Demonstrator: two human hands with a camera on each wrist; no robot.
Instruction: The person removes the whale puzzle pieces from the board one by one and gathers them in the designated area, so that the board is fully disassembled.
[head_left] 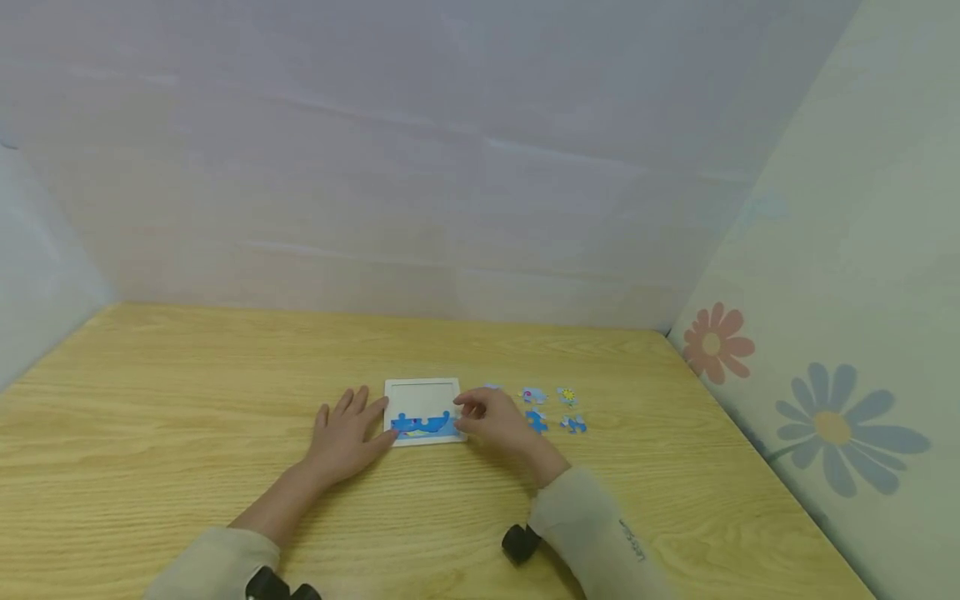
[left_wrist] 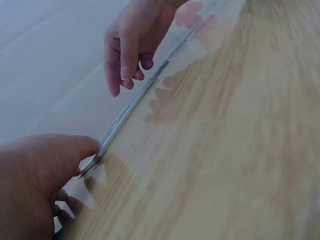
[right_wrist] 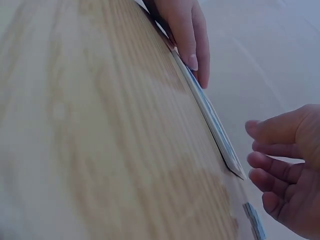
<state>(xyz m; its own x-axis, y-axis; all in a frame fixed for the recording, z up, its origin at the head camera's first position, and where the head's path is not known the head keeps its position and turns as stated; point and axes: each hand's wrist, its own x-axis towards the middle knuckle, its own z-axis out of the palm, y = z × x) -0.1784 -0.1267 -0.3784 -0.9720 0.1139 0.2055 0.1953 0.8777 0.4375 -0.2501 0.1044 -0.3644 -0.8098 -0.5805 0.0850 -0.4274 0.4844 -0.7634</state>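
A white puzzle tray (head_left: 423, 393) lies flat on the table, its near part filled with joined blue puzzle pieces (head_left: 422, 426) and its far part bare. My left hand (head_left: 341, 442) is spread at the tray's left side, the thumb touching the rim, as the left wrist view shows with the tray edge (left_wrist: 120, 122). Over the tray's right side hovers my right hand (head_left: 498, 421), fingers loosely bent. In the right wrist view nothing shows between the fingers of that hand (right_wrist: 290, 160), which is apart from the tray (right_wrist: 215, 125).
Right of the tray lie several loose puzzle pieces, among them a pink-and-blue one (head_left: 534, 395), one with a yellow flower (head_left: 567, 396) and blue ones (head_left: 537, 420). Another is partly hidden behind the right hand. Flowered cloth (head_left: 832, 425) borders the wooden table (head_left: 225, 375) on the right.
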